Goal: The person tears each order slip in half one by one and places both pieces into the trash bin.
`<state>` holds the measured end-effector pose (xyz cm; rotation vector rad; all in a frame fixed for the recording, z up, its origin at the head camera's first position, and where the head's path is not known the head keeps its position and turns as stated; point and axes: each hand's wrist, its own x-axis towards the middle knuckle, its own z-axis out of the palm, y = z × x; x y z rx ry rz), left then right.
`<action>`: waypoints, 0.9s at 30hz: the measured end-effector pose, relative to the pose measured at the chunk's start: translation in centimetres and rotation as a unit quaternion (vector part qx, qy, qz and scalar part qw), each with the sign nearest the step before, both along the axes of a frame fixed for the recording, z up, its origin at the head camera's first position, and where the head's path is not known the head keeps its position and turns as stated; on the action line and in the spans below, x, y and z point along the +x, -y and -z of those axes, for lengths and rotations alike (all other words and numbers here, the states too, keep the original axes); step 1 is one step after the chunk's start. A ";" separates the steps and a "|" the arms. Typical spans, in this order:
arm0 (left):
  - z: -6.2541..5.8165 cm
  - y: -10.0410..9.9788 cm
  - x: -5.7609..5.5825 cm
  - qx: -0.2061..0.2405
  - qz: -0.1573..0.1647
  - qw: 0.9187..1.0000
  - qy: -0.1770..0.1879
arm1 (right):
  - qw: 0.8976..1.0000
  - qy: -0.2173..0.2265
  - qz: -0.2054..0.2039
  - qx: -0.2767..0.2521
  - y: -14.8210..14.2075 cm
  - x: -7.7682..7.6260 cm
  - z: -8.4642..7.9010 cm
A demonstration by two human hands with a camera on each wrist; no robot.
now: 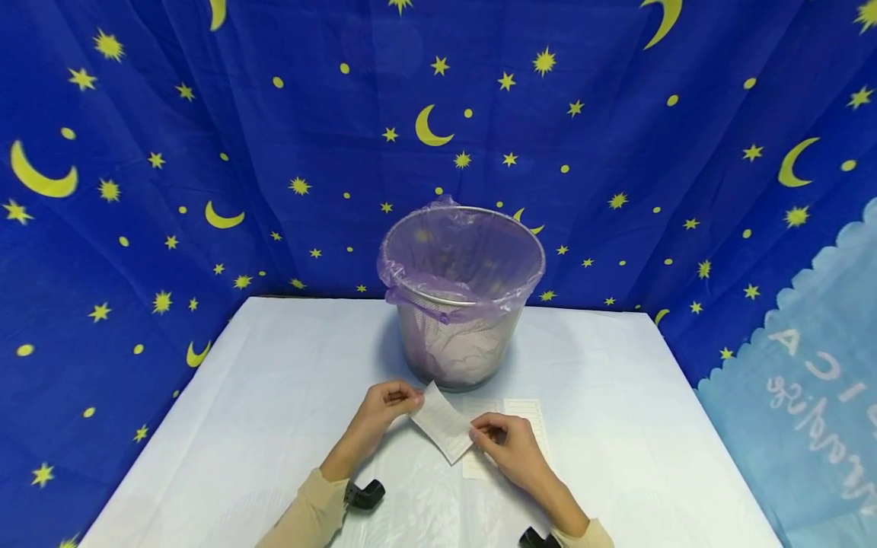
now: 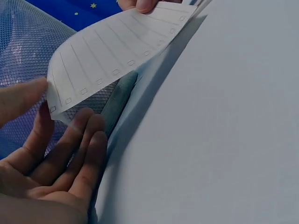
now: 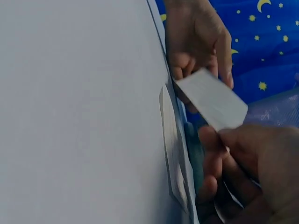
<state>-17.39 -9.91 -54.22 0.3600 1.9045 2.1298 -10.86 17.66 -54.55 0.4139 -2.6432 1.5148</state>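
Between the two hands a small sheet of lined paper (image 1: 444,423) is held up at a slant over the table. My left hand (image 1: 379,411) pinches its upper left corner with thumb and forefinger. At the opposite side, my right hand (image 1: 508,445) pinches the lower right corner. Printed lines and a row of little boxes along one edge show on the sheet (image 2: 107,51) in the left wrist view. Beneath and beside the right hand, more lined sheets (image 1: 526,411) lie flat on the table, partly covered by that hand.
A silver mesh wastebasket (image 1: 452,342) stands just beyond the hands, lined with a purple plastic bag (image 1: 473,297) folded over its rim. White cloth covers the table (image 1: 288,358). Behind hangs a blue curtain (image 1: 329,137) with yellow moons and stars; a light blue cloth (image 1: 808,380) hangs at right.
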 end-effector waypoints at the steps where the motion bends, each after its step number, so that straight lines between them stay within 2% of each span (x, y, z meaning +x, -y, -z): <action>1: 0.0 0.0 0.0 -0.001 0.001 1.000 -0.002 | 1.000 0.004 -0.007 0.000 -0.1 0.0 -0.1; 7: -0.1 -0.1 0.1 0.000 0.010 1.000 -0.023 | 0.999 0.021 -0.037 -0.001 -0.4 -0.1 -0.3; 17: -0.6 0.4 0.2 -0.031 0.012 0.997 -0.071 | 1.000 0.012 0.023 0.005 -0.5 -0.2 -0.7; 24: -0.8 0.5 0.1 -0.063 0.000 0.989 -0.136 | 1.000 -0.013 0.018 -0.009 -0.7 -0.1 -1.2; 27: -1.1 0.5 0.0 -0.075 0.004 0.986 -0.152 | 1.000 -0.025 0.013 -0.011 -0.8 -0.2 -1.6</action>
